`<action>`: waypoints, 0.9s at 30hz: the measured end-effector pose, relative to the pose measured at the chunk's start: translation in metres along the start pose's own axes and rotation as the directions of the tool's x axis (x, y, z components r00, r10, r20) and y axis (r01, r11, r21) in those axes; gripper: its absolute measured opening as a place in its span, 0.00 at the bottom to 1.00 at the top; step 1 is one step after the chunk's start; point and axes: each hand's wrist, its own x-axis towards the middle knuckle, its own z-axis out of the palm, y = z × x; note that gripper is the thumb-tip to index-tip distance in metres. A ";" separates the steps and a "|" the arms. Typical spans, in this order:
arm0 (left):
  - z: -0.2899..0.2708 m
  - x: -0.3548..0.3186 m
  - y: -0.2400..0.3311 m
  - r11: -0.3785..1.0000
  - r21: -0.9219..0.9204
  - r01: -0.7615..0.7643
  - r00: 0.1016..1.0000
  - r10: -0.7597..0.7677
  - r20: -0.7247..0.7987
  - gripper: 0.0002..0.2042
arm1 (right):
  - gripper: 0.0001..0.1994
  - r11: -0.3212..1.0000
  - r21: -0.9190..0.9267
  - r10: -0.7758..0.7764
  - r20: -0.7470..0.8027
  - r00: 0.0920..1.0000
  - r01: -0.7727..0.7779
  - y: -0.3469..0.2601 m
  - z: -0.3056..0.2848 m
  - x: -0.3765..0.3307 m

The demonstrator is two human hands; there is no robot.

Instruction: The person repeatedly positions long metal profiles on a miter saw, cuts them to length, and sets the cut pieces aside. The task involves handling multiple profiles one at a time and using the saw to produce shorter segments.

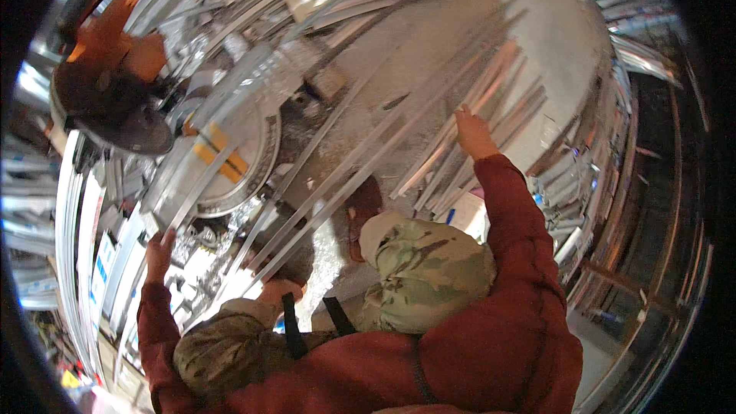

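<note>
My left hand [159, 259] is at the left, its fingers closed around the near end of a thin metal strip [201, 186]. That strip slants up over the round saw table [264, 155], which bears yellow and black markings. An orange and black chop saw [115, 69] rises behind it, its dark guard low on the left. Out to the right, my right hand [475, 135] has its fingers curled in beside a row of slanting metal strips [441, 161]. Blur hides what those fingers grip. Two long pale strips [337, 193] run diagonally between my hands.
Offcuts and metal shavings [195, 280] litter the area beside the saw. Many long metal profiles [84, 215] lie at the left, with more at the back. A rack of profiles [613, 184] curves along the right. My knees [429, 268] are bent below the strips.
</note>
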 end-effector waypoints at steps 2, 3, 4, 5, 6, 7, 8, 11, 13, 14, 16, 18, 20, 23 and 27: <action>0.007 -0.015 0.047 0.999 0.035 -0.006 0.999 0.005 0.035 0.24 | 0.24 0.994 0.080 -0.071 -0.065 0.995 0.077 -0.046 -0.042 0.011; 0.023 -0.015 0.046 0.988 0.105 -0.114 0.993 0.117 -0.023 0.21 | 0.25 0.972 0.122 -0.173 -0.201 0.964 0.200 -0.076 -0.056 0.015; 0.031 -0.009 0.043 0.957 0.098 -0.272 0.950 0.251 0.183 0.19 | 0.27 0.933 0.157 -0.257 -0.334 0.907 0.322 -0.109 -0.066 0.016; 0.047 -0.018 0.080 0.975 -0.025 -0.220 0.972 0.221 0.083 0.18 | 0.27 0.872 0.183 -0.357 -0.396 0.846 0.454 -0.145 -0.087 0.012; 0.045 -0.023 0.120 0.973 -0.003 -0.232 0.950 0.228 0.216 0.18 | 0.27 0.795 0.200 -0.439 -0.463 0.770 0.573 -0.180 -0.106 0.008; 0.038 -0.029 0.152 0.969 0.016 -0.247 0.911 0.226 0.344 0.19 | 0.27 0.723 0.155 -0.531 -0.500 0.685 0.673 -0.211 -0.116 0.006; 0.040 -0.032 0.166 0.959 0.014 -0.282 0.889 0.256 0.378 0.20 | 0.27 0.640 0.102 -0.612 -0.532 0.585 0.762 -0.236 -0.122 0.005; 0.042 -0.036 0.193 0.953 -0.081 -0.293 0.845 0.298 0.445 0.21 | 0.23 0.570 0.045 -0.775 -0.303 0.555 0.820 -0.268 -0.114 0.008; 0.041 -0.037 0.168 0.939 -0.140 -0.314 0.845 0.344 0.410 0.20 | 0.14 0.642 -0.026 -0.766 0.027 0.642 0.766 -0.270 -0.125 0.019; 0.033 -0.038 0.151 0.959 -0.130 -0.252 0.855 0.283 0.434 0.21 | 0.10 0.675 -0.115 -0.714 0.146 0.685 0.729 -0.270 -0.137 0.027; 0.009 -0.037 0.113 0.991 -0.067 -0.112 0.881 0.131 0.454 0.21 | 0.06 0.787 -0.146 -0.603 -0.381 0.701 0.599 -0.187 -0.086 0.079; -0.015 -0.044 0.049 0.999 0.012 0.038 0.933 -0.040 0.357 0.22 | 0.11 0.965 -0.091 -0.252 -0.041 0.967 0.247 -0.136 -0.134 0.111; -0.025 -0.046 0.012 0.992 0.114 0.057 0.966 -0.083 0.243 0.24 | 0.10 0.955 -0.279 -0.207 -0.370 0.906 0.104 -0.099 -0.155 0.113; -0.024 -0.040 0.036 0.993 0.112 0.037 0.994 -0.049 0.102 0.24 | 0.10 0.908 -0.161 -0.419 -0.373 0.828 0.387 -0.131 -0.153 0.126; -0.019 -0.014 0.030 0.996 0.048 -0.072 0.995 0.074 -0.059 0.22 | 0.15 0.886 -0.001 -0.437 -0.333 0.835 0.463 -0.200 -0.142 0.150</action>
